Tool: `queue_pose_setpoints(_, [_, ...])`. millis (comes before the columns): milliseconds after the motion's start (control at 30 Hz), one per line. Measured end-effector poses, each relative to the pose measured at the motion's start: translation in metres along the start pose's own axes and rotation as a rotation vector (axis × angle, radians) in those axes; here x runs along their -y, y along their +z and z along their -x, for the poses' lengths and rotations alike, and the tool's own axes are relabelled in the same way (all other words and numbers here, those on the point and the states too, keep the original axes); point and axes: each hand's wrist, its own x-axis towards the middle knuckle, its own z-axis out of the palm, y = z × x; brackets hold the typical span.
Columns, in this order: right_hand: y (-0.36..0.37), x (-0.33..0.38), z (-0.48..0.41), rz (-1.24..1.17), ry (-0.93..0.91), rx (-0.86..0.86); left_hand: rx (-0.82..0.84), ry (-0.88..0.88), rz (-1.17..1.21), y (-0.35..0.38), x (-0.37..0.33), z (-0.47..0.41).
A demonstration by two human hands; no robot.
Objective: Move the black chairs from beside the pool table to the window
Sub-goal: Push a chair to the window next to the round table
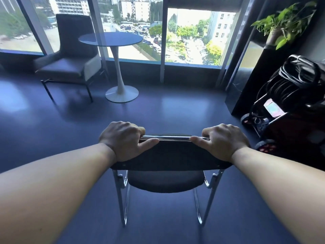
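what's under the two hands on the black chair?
The chrome top rail of the black chair: left hand and right hand each grip one end. The hands cover the rail's ends; only its middle shows.

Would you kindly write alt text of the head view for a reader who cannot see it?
The left hand and right hand grip the chrome top rail of a black chair facing the window. A round table and dark armchair stand ahead.

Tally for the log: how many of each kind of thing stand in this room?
chairs: 2, black chair and armchair
table: 1
plant: 1
cart: 1
Total: 5
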Motion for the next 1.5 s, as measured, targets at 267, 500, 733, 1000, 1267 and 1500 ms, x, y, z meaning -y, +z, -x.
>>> queue_pose_setpoints(267, [0.029, -0.046, -0.118, -0.021, -0.005, 0.033, 0.046, -0.042, -0.020, 0.042, 0.047, -0.102])
queue_pose_setpoints(500, [0.043, -0.075, -0.200, -0.070, -0.016, 0.073, 0.062, -0.078, -0.041, 0.077, 0.087, -0.177])
queue_pose_setpoints(733, [0.063, -0.104, -0.271, -0.068, -0.012, 0.077, 0.054, -0.084, -0.061, 0.110, 0.117, -0.243])
queue_pose_setpoints(1000, [0.090, -0.136, -0.366, -0.036, -0.019, 0.068, 0.075, -0.070, -0.052, 0.145, 0.163, -0.329])
queue_pose_setpoints(1267, [0.124, -0.196, -0.504, -0.025, 0.002, 0.074, 0.051, -0.062, 0.033, 0.197, 0.212, -0.444])
queue_pose_setpoints(1500, [0.146, -0.183, -0.609, -0.006, 0.009, 0.100, 0.105, -0.132, 0.068, 0.238, 0.317, -0.538])
